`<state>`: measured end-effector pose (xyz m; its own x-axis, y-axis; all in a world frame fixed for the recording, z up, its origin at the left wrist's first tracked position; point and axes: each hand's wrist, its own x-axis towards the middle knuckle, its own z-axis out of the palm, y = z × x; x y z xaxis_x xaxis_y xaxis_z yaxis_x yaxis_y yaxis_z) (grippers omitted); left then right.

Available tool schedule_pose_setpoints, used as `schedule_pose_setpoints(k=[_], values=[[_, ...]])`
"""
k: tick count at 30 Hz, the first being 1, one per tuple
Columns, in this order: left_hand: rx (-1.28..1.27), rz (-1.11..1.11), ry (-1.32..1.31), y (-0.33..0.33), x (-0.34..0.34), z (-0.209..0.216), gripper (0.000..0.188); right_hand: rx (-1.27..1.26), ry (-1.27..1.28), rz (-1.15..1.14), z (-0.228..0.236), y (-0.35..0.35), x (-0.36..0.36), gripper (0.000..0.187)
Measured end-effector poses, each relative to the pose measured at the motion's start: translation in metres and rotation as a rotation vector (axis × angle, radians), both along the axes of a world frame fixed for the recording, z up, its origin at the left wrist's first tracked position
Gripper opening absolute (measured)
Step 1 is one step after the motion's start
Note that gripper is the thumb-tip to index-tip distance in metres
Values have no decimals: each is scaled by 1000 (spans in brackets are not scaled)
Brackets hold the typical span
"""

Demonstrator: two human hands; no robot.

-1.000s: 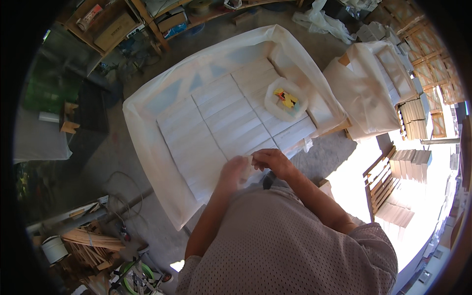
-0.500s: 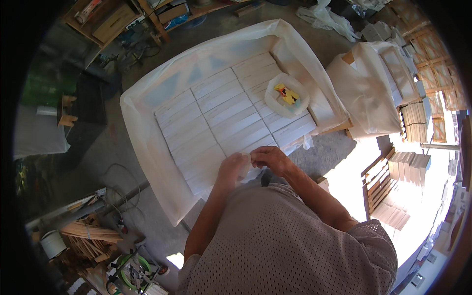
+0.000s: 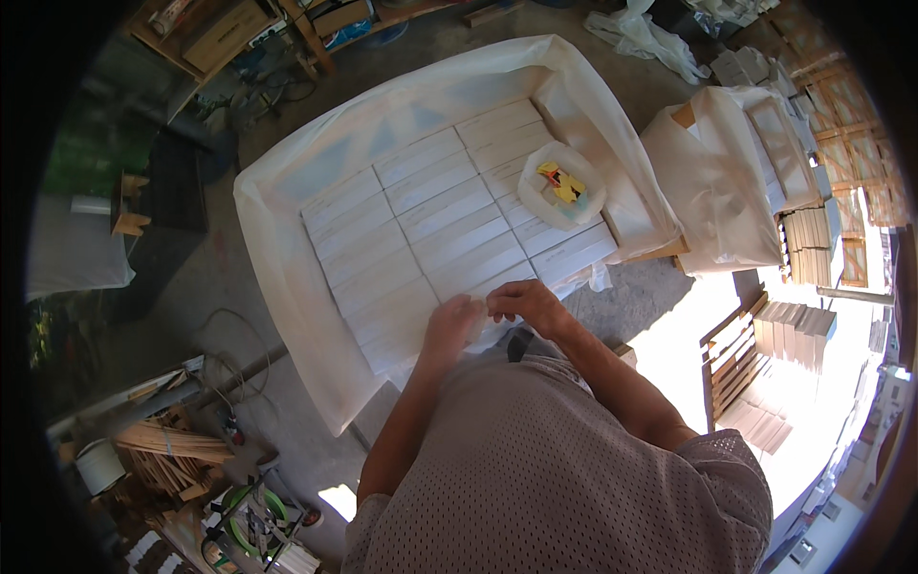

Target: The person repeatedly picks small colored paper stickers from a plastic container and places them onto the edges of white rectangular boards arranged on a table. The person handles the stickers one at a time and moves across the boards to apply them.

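Close in front of my body, both hands meet over the near edge of a big plastic-lined crate [image 3: 287, 316]. My left hand [image 3: 451, 327] is closed around a small, pale, translucent thing [image 3: 477, 322]; its exact kind is too small to make out. The bent fingers of my right hand [image 3: 524, 304] pinch at the upper right edge of that same thing. Rows of long white boxes [image 3: 421, 225] fill the crate beneath and beyond my hands. On the boxes at the right stands a white plastic tub [image 3: 585, 212] with a yellow and black object [image 3: 565, 185] inside.
A second plastic-wrapped stack [image 3: 708, 191] stands to the right of the crate. Farther right, more boxes sit by a wooden pallet [image 3: 732, 344] in bright sun. A cable [image 3: 263, 335] lies on the floor at left, near wood strips [image 3: 172, 440] and a white bucket [image 3: 100, 466].
My hands stay together around the small pale thing, with only a slight shift of the right fingers. The whole view has turned very slightly.
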<state>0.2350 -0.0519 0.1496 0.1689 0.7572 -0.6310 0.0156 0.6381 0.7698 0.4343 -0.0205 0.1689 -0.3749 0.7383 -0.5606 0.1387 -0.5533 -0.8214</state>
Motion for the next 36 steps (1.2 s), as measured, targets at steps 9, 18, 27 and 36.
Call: schedule_pose_setpoints(k=[9,18,27,36], values=[[125,-6,41,1,-1,-10,20,61,-81,13,0,2,-6,23],[419,-120,366,0,8,-2,16,282,-438,-59,-8,-10,-24,26],[494,-96,350,-4,9,-4,17,288,-456,-89,-11,-17,-29,22],[348,13,76,-2,-2,-50,28,398,-353,-223,1,-19,-28,21]])
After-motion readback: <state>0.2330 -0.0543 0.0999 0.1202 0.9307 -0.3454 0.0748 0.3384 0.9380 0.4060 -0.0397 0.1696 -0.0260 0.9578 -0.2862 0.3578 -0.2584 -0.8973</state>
